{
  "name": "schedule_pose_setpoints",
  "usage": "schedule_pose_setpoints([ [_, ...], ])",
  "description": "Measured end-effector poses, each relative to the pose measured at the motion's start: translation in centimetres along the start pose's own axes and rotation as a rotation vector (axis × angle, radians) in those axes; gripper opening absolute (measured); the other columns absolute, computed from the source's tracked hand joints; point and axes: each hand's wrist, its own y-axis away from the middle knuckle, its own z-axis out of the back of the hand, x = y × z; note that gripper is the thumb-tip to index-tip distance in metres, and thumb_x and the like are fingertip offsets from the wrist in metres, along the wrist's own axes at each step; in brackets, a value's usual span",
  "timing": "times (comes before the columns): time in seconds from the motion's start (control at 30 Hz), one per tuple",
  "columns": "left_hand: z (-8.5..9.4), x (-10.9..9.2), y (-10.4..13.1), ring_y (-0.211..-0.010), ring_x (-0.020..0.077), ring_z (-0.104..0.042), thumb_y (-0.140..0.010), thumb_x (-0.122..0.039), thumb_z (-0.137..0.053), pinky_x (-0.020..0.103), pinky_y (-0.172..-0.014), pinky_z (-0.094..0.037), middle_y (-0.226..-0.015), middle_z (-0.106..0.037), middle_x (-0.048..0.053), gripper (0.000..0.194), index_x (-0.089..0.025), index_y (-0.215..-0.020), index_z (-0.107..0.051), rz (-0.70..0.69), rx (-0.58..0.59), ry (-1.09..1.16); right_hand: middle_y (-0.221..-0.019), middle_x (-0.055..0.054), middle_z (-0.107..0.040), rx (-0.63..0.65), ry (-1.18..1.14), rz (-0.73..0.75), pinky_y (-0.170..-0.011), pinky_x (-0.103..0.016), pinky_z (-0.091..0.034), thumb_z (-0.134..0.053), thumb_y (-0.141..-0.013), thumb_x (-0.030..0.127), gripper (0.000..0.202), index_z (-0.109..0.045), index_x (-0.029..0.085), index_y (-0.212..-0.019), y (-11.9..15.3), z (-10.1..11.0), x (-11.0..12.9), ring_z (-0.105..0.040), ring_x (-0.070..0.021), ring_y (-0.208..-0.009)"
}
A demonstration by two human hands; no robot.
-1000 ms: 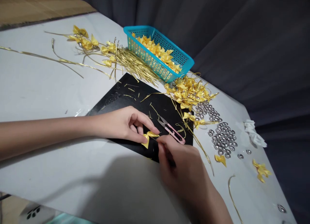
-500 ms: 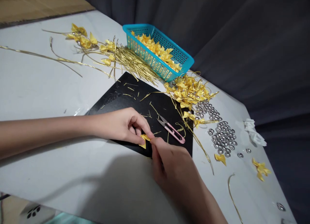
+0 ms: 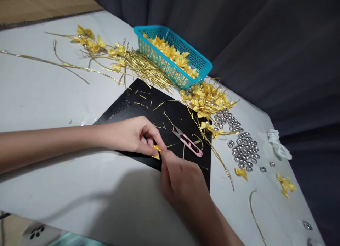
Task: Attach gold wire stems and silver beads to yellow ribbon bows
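Observation:
A small yellow ribbon piece (image 3: 156,156) is pinched between the thumb and forefinger of my left hand (image 3: 140,136), over the near edge of a black mat (image 3: 124,115). My right hand (image 3: 183,175) is closed with its fingertips against the ribbon's right side; what they pinch is too small to make out. Pink-handled thread snips (image 3: 190,143) lie on the mat to the right of both hands, among short gold cord scraps.
Behind the mat stand a blue basket (image 3: 172,67) of yellow ribbon pieces and a bundle of gold cords (image 3: 148,70). Yellow flowers with cords (image 3: 209,99) and silver rings (image 3: 245,150) lie to the right. A white crumpled item (image 3: 278,145) sits near the right edge.
My right hand has moved slightly left and up, closer to my left hand. The ribbon piece has shifted a little and shows less between the fingers.

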Motion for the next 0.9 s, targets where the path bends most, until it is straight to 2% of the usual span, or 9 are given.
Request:
schedule_pose_setpoints([
  [0.07, -0.2, 0.1, -0.1, -0.050, 0.0074, -0.053, -0.067, -0.024, -0.068, 0.015, -0.042, -0.037, -0.070, -0.067, 0.001, 0.026, -0.016, -0.091, -0.071, -0.048, -0.029, 0.046, -0.052, 0.001, -0.058, 0.042, -0.022, -0.050, -0.042, -0.025, -0.026, -0.035, -0.087, 0.010, 0.020, -0.054, 0.015, -0.084, -0.2, 0.1, 0.0, -0.050, -0.0117, -0.039],
  [0.13, -0.4, 0.0, -0.1, -0.055, 0.0080, -0.056, -0.068, -0.020, -0.067, 0.014, -0.045, -0.041, -0.074, -0.070, 0.001, 0.030, -0.014, -0.098, -0.066, -0.114, -0.079, 0.065, -0.050, 0.002, -0.057, 0.084, -0.051, -0.119, -0.040, -0.024, -0.026, -0.037, -0.085, 0.009, 0.019, -0.054, 0.016, -0.082, -0.5, 0.3, 0.0, -0.051, -0.0112, -0.038],
  [0.23, -0.8, -0.2, 0.2, -0.064, 0.0104, -0.061, -0.072, -0.015, -0.063, 0.017, -0.054, -0.048, -0.080, -0.073, 0.004, 0.029, -0.013, -0.101, -0.061, -0.215, -0.156, -0.053, -0.047, 0.002, -0.058, 0.109, -0.123, -0.238, -0.038, -0.022, -0.026, -0.038, -0.082, 0.010, 0.016, -0.052, 0.016, -0.080, -0.7, 0.1, 0.1, -0.052, -0.0110, -0.036],
  [0.37, -1.0, -0.5, 0.8, -0.069, 0.0117, -0.067, -0.079, -0.016, -0.058, 0.018, -0.060, -0.050, -0.079, -0.074, 0.004, 0.020, -0.014, -0.099, -0.057, -0.341, -0.213, -0.215, -0.047, 0.003, -0.058, 0.068, -0.283, -0.378, -0.037, -0.020, -0.026, -0.036, -0.085, 0.014, 0.014, -0.049, 0.017, -0.083, -0.5, -0.5, 0.5, -0.050, -0.0103, -0.031],
  [0.47, -1.4, -0.6, 1.2, -0.068, 0.0101, -0.068, -0.083, -0.019, -0.055, 0.015, -0.058, -0.050, -0.080, -0.075, 0.003, 0.012, -0.016, -0.095, -0.056, -0.434, -0.278, -0.259, -0.048, 0.006, -0.057, 0.008, -0.353, -0.429, -0.036, -0.018, -0.026, -0.039, -0.086, 0.015, 0.009, -0.047, 0.019, -0.087, -0.4, -0.8, 0.8, -0.045, -0.0079, -0.029],
  [0.53, -1.9, -0.6, 1.5, -0.068, 0.0095, -0.067, -0.084, -0.019, -0.054, 0.013, -0.059, -0.051, -0.083, -0.074, 0.002, 0.011, -0.017, -0.095, -0.057, -0.478, -0.353, -0.276, -0.050, 0.008, -0.057, -0.079, -0.369, -0.433, -0.037, -0.016, -0.029, -0.042, -0.087, 0.013, 0.008, -0.046, 0.019, -0.090, -0.4, -0.8, 0.9, -0.046, -0.0066, -0.030],
  [0.7, -3.2, -0.5, 1.7, -0.074, 0.0107, -0.066, -0.079, -0.020, -0.063, 0.015, -0.059, -0.055, -0.111, -0.065, 0.005, 0.025, -0.021, -0.102, -0.057, -0.551, -0.638, -0.182, -0.062, 0.005, -0.063, -0.343, -0.395, -0.426, -0.042, -0.011, -0.039, -0.047, -0.087, 0.012, 0.012, -0.048, 0.019, -0.096, -0.3, -0.6, 1.1, -0.054, -0.0042, -0.040],
  [0.8, -3.5, -0.3, 1.7, -0.068, 0.0102, -0.065, -0.075, -0.019, -0.067, 0.014, -0.057, -0.055, -0.093, -0.068, 0.002, 0.017, -0.020, -0.090, -0.060, -0.598, -0.699, -0.153, -0.073, 0.002, -0.067, -0.416, -0.399, -0.398, -0.042, -0.011, -0.041, -0.048, -0.085, 0.012, 0.014, -0.050, 0.018, -0.098, -0.2, -0.5, 1.1, -0.056, -0.0037, -0.043],
  [0.9, -3.5, -0.2, 1.7, -0.057, 0.0078, -0.063, -0.076, -0.016, -0.067, 0.013, -0.055, -0.053, -0.076, -0.070, -0.002, 0.008, -0.021, -0.081, -0.064, -0.627, -0.724, -0.226, -0.064, 0.004, -0.064, -0.419, -0.421, -0.400, -0.040, -0.011, -0.040, -0.049, -0.085, 0.010, 0.015, -0.050, 0.018, -0.098, -0.2, -0.4, 1.1, -0.053, -0.0036, -0.040],
])
